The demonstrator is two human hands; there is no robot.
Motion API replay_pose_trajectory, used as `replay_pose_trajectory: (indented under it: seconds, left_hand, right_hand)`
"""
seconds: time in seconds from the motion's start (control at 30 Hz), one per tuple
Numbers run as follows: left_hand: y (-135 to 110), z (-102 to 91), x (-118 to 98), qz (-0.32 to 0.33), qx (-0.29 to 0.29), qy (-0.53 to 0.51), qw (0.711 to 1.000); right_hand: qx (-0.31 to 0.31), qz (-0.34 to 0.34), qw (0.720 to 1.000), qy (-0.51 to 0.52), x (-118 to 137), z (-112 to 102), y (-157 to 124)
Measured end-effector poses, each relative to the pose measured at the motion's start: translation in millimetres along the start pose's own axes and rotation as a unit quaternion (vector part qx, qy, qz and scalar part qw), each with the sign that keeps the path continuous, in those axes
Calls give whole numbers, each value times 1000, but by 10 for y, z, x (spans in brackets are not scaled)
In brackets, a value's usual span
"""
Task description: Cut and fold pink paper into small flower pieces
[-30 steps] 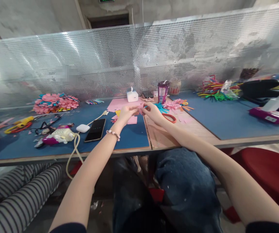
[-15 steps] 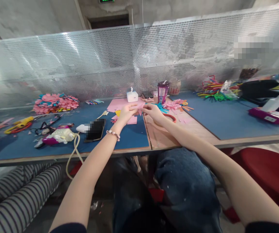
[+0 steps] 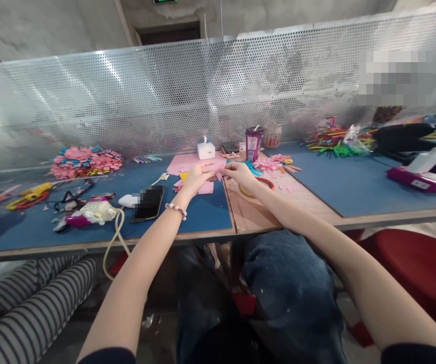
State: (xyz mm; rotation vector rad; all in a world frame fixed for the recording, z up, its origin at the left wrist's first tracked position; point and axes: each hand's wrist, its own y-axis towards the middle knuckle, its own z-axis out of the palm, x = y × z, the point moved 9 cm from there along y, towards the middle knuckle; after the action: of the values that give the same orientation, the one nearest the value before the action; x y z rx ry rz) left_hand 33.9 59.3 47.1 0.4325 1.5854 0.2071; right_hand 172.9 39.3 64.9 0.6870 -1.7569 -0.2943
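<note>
Between my two hands is a small piece of pink paper, pinched from both sides above the table. My left hand grips its left side, and a beaded bracelet circles that wrist. My right hand holds the right edge between thumb and fingers. Beneath and behind the left hand lie a large pink sheet and smaller pink pieces. Under my right wrist rests a pair of scissors with orange and yellow handles, partly covered by the forearm. The fine shape of the held paper is too small to tell.
A purple cup and a white tissue box stand behind my hands. Pink cut strips lie to the right. On the left are a phone, a cable and a pink-and-blue paper heap. A perforated metal screen borders the table.
Both hands stay almost in place with the pink paper between them. The right fingers have shifted slightly on its edge. The whole view has moved very little.
</note>
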Motion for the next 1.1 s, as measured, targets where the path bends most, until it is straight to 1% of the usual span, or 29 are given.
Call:
replay_pose_trajectory:
  seconds: [0.2,0.37,0.43,0.6,0.67,0.73,0.87,0.93,1.0,1.1]
  left_hand:
    - [-6,24,-5,-4,22,4,1000]
    - [-5,9,-8,-2,22,0,1000]
    - [-9,12,-11,-4,20,9,1000]
    - [-26,41,-21,-19,21,23,999]
    - [-31,52,-24,-22,24,20,999]
    - [-33,53,-20,-24,26,19,999]
    - [-28,36,-12,-19,25,29,999]
    - [-24,32,-12,-16,26,37,999]
    - [-19,33,-15,-13,28,46,998]
    - [-14,32,-28,-9,28,55,998]
  right_hand:
    - [14,24,1000,0,24,40,75]
    - [17,37,999,6,120,12,10]
    - [14,38,999,10,182,-41,-94]
    - [-6,35,999,18,326,-321,-584]
    - [-10,36,999,18,372,-386,-693]
    - [-1,56,998,8,380,-358,-647]
    - [15,68,998,1,427,-185,-279]
    - [20,71,997,-3,451,-134,-161]
    - [26,71,997,-6,495,-129,-159]
    - [33,64,997,-7,616,-170,-311]
